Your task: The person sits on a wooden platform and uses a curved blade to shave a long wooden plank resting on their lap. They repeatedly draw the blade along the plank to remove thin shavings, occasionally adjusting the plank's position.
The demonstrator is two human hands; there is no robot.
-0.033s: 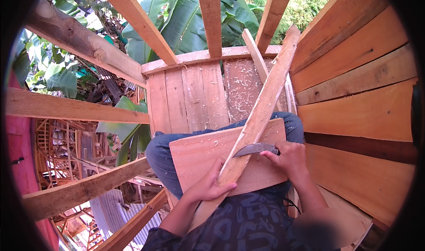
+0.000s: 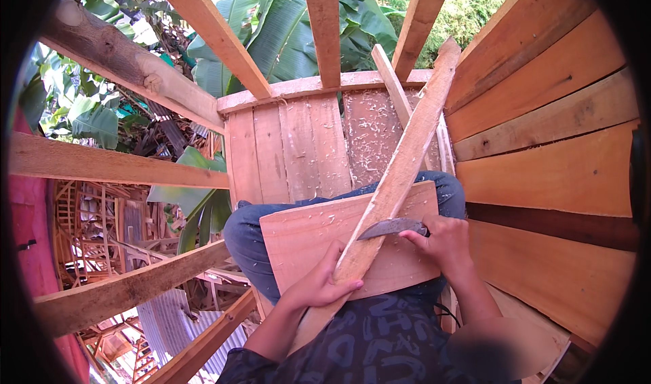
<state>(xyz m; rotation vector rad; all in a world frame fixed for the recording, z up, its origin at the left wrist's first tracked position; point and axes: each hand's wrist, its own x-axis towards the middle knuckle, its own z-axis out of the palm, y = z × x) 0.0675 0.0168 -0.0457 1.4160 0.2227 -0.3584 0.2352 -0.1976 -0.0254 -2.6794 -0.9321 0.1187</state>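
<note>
A long wooden strip [image 2: 400,160] with a pointed far end slants from my lap up to the far right. My left hand [image 2: 322,279] is closed round its near part. In my right hand [image 2: 444,241] is a knife [image 2: 386,229] with a curved, dark blade, which lies across the strip just beyond my left hand. Its handle is mostly hidden in my fingers. Beneath the strip, a broad wooden board [image 2: 298,238] rests across my crossed legs, with a few shavings on it.
Pale shavings litter the plank floor [image 2: 291,147] ahead, where another thin stick [image 2: 393,86] leans near the far edge. Plank walling [image 2: 542,174] stands close on the right. Open wooden rails [image 2: 122,167] run along the left, with banana leaves [image 2: 278,38] and corrugated sheets [image 2: 176,330] beyond them.
</note>
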